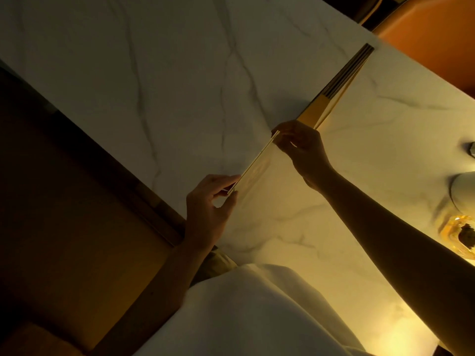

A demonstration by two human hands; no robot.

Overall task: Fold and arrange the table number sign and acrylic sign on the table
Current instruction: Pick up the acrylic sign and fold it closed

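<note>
Acrylic sign (254, 165) stands on edge over the middle of the marble-patterned table (164, 80), seen almost end-on as a thin, clear panel running from near left to far right. A faint looping mark shows through its face, too dim and blurred to read as writing.

The left hand (209, 209) pinches the sign's near end, thumb on one face and fingertips on the other, the remaining fingers loosely curled. The right hand (300, 142) grips the far end the same way, fingers closed on the top corner.

Just beyond the right hand, the table number sign (336, 86) rests on the table, a folded card with a yellow-orange lower part and dark stripes toward its far end; no number can be read on it.

At the right edge sit a pale dish (462, 191) and an amber glass object (460, 235). An orange chair (437, 34) stands at the far right.
</note>
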